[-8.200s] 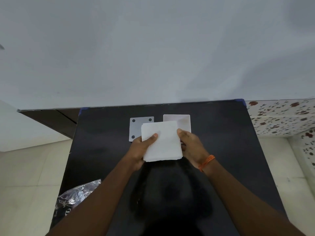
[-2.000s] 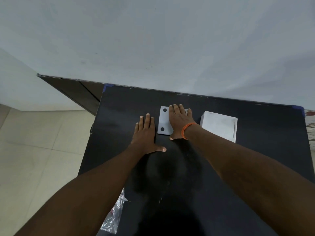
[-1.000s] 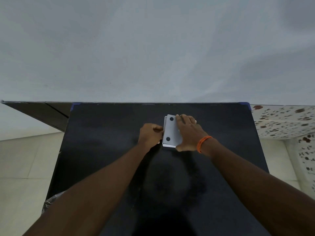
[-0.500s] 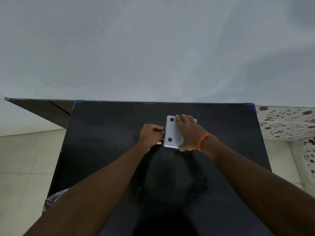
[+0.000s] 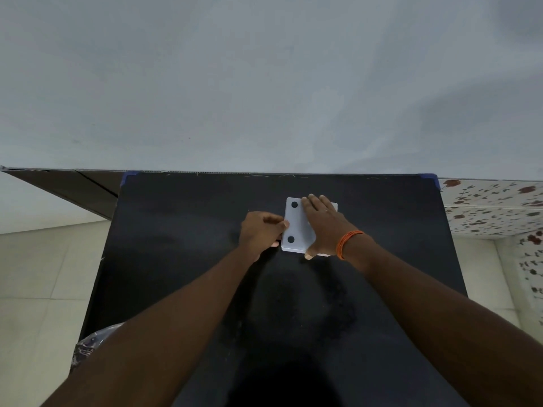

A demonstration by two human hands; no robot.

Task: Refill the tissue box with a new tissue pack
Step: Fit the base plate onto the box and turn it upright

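A white tissue box (image 5: 298,227) lies on the black table (image 5: 182,230), with its flat grey base plate up; two black round pads show on that plate's left side. My right hand (image 5: 321,223), with an orange thread band at the wrist, lies flat on top of the plate and covers its right half. My left hand (image 5: 260,230) is curled against the box's left edge, fingertips touching the side. The tissues are hidden inside or under the plate.
A crumpled clear plastic wrapper (image 5: 91,345) hangs at the table's near left edge. A grey wall (image 5: 264,83) rises right behind the table. A speckled tiled ledge (image 5: 493,207) stands to the right, pale floor tiles to the left.
Earlier the tissue stack was held over the open box. The base plate was then carried from the left onto the box. In the last second both hands have barely shifted.
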